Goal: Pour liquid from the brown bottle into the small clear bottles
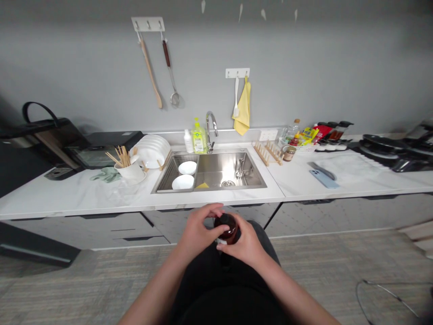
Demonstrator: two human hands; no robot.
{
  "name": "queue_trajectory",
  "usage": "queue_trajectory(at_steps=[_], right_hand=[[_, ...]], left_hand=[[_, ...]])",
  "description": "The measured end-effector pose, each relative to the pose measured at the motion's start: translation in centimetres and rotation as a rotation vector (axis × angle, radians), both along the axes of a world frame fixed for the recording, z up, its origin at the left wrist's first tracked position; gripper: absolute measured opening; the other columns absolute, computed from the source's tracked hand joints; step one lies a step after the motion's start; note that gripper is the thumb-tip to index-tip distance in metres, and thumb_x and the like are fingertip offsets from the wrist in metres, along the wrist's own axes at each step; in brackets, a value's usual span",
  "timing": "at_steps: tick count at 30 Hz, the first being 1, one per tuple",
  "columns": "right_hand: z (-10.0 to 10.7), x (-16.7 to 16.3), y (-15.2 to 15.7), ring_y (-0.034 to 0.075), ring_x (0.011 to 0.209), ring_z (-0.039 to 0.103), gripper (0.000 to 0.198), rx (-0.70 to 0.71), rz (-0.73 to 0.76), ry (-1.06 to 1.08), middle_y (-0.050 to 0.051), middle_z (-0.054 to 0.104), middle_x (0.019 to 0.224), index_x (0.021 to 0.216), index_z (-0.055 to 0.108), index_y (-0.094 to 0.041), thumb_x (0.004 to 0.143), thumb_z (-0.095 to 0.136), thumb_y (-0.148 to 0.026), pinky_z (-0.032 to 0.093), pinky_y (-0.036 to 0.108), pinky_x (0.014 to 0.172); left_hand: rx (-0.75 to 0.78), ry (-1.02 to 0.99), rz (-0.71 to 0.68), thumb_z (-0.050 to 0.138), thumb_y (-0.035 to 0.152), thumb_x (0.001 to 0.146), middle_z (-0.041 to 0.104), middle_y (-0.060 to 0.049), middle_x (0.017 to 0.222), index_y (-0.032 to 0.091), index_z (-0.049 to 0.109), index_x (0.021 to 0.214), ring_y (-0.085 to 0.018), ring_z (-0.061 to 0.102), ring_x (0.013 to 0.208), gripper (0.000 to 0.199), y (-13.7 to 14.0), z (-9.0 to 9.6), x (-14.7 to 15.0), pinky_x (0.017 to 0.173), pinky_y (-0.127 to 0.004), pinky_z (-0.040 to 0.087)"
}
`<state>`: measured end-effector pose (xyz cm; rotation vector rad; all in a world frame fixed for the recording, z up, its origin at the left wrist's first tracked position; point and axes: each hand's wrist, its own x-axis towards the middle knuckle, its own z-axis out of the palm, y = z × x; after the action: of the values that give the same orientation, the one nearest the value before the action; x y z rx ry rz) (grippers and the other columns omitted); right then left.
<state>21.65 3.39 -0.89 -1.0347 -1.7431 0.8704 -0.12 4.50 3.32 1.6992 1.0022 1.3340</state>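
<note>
Between my two hands, in front of the counter edge, is a small dark reddish-brown bottle (231,234) with a black cap and a pale label patch low on its side. My right hand (247,241) wraps around the bottle's body. From above, my left hand (202,228) closes on the black cap (224,219), thumb on the near side and fingers on the far side. The bottle's underside is hidden from me.
Behind my hands is a steel sink (219,169) with two white bowls (183,182) and a faucet (211,131). Left stand a chopstick holder (131,173) and a plate rack (154,151). Right lie a wooden rack (269,153), a small jar (288,153) and a phone (324,178).
</note>
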Motion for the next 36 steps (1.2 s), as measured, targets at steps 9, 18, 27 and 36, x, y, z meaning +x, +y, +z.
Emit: queue_trajectory(at_steps=[9, 18, 27, 36], right_hand=[[-0.8, 0.2, 1.4, 0.039, 0.126, 0.081, 0.079, 0.051, -0.015, -0.049, 0.011, 0.083, 0.141, 0.14, 0.075, -0.03, 0.066, 0.103, -0.027, 0.065, 0.056, 0.113], [-2.3, 0.5, 3.3, 0.042, 0.134, 0.079, 0.088, 0.056, 0.012, -0.069, 0.012, 0.08, 0.148, 0.152, 0.071, -0.031, 0.069, 0.1, -0.028, 0.063, 0.062, 0.119], [-2.4, -2.7, 5.9, 0.04, 0.148, 0.072, 0.112, -0.008, 0.082, -0.08, 0.017, 0.065, 0.169, 0.18, 0.04, -0.032, 0.083, 0.097, -0.038, 0.059, 0.063, 0.125], [-8.5, 6.5, 10.0, 0.032, 0.115, 0.084, 0.053, -0.125, -0.092, -0.101, 0.013, 0.08, 0.146, 0.147, 0.073, -0.031, 0.1, 0.08, -0.056, 0.07, 0.056, 0.107]], left_hand=[[0.066, 0.086, 0.165, 0.094, 0.025, 0.084, 0.088, -0.01, 0.111, 0.024, 0.088, 0.108, -0.028, 0.085, 0.102, 0.024, 0.0, 0.0, 1.6, 0.097, -0.046, 0.071], [-0.047, -0.025, 0.141, 0.088, 0.034, 0.095, 0.079, -0.015, 0.143, 0.025, 0.07, 0.152, -0.032, 0.076, 0.138, 0.061, 0.7, -4.1, 1.7, 0.12, -0.055, 0.063], [-0.24, 0.009, 0.269, 0.106, 0.033, 0.07, 0.079, -0.017, 0.146, 0.024, 0.069, 0.155, -0.037, 0.081, 0.129, 0.093, 2.1, -5.6, -2.8, 0.113, -0.057, 0.068], [-0.098, 0.169, 1.014, 0.101, 0.04, 0.075, 0.081, -0.017, 0.138, 0.017, 0.067, 0.155, -0.032, 0.081, 0.117, 0.09, 11.9, -2.7, -20.8, 0.103, -0.047, 0.069]])
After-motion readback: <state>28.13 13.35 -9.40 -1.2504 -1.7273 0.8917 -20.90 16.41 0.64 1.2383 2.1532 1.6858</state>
